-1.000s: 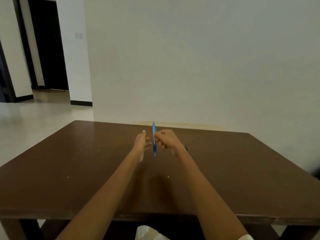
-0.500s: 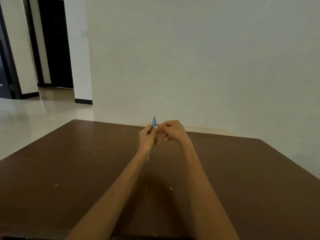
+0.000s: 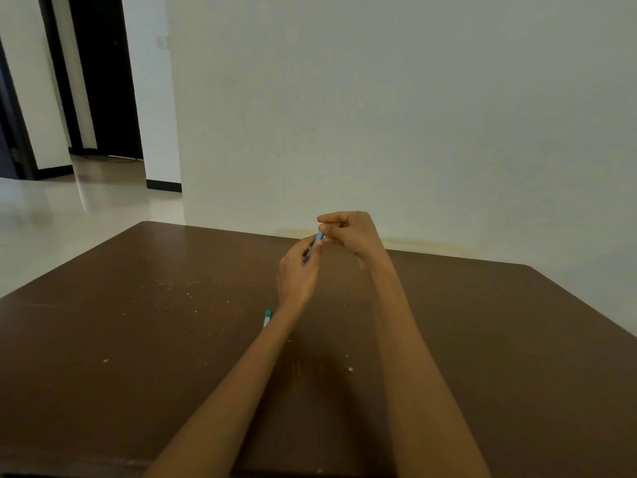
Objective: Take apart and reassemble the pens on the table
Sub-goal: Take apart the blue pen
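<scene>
Both hands' grip on blue pen (image 3: 315,243), left hand (image 3: 298,274) low, right hand (image 3: 348,231) high

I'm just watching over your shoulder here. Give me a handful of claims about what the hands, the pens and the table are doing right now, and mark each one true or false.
1. Both hands hold the blue pen above the table. True: the left hand grips its lower part and the right hand pinches its upper end.
2. A green pen lies on the table beside the left forearm. True.
3. The right hand rests flat on the table. False: it is raised, fingers curled at the pen's end.
4. The table is white. False: it is dark brown, with pale specks.
5. The blue pen lies untouched on the table. False: it is held in the air.
</scene>
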A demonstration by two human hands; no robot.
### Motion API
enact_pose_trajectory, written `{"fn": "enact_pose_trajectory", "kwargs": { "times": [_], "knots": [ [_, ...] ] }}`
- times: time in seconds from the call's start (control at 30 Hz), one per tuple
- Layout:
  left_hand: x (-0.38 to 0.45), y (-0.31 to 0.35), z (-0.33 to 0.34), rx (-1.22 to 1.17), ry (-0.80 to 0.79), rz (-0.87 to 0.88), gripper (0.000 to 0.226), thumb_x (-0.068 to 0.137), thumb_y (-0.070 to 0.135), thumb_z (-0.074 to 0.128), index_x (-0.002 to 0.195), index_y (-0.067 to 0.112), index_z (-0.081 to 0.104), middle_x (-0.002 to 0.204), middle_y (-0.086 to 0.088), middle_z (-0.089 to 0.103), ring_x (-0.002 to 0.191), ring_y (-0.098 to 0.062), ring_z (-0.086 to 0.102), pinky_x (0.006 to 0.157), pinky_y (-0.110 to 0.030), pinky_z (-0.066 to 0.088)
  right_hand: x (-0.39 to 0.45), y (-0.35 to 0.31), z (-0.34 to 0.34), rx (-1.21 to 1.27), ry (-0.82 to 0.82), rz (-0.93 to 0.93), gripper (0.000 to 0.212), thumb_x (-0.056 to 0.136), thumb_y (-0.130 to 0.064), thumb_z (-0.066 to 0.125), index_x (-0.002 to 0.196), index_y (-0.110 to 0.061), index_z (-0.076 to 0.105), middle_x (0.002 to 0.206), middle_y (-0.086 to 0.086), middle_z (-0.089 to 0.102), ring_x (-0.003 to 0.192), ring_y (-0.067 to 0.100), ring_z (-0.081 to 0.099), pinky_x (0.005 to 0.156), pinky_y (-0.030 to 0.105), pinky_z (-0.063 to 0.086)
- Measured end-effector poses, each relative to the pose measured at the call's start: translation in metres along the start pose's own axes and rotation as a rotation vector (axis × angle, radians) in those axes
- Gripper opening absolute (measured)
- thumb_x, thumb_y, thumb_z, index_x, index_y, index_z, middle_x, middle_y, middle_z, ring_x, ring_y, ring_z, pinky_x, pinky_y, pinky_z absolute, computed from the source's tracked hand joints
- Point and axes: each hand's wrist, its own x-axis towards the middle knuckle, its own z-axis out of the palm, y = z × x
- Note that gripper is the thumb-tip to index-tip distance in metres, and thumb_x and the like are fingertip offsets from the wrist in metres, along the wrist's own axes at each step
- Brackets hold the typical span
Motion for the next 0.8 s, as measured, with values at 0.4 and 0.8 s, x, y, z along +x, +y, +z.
{"fn": "enact_pose_trajectory", "kwargs": {
  "times": [0.4, 0.8],
  "knots": [
    [0.0, -0.008, -0.008, -0.219, 0.028, -0.145, 0.027, 0.097, 0.034, 0.045, 0.088, 0.02, 0.066, 0.058, 0.005, 0.046, 0.052, -0.007, 0.037, 0.051, -0.024, 0.031, 0.007, 0.008, 0.006, 0.116, 0.24, 0.041, 0.012, 0.081, -0.017, 0.073, 0.088, -0.012, 0.065, 0.078, 0.003, 0.067, 0.065, 0.013, 0.066, 0.074, 0.027, 0.057],
    [0.001, -0.022, -0.017, -0.437, 0.031, -0.301, 0.027, 0.1, 0.026, 0.042, 0.109, 0.014, 0.064, 0.062, 0.001, 0.047, 0.046, -0.007, 0.031, 0.042, -0.017, 0.027, -0.002, 0.075, 0.049, -0.72, -0.106, 0.108, 0.028, 0.085, -0.007, 0.064, 0.113, -0.01, 0.062, 0.114, 0.008, 0.065, 0.106, 0.019, 0.06, 0.098, 0.035, 0.046]
  ]
}}
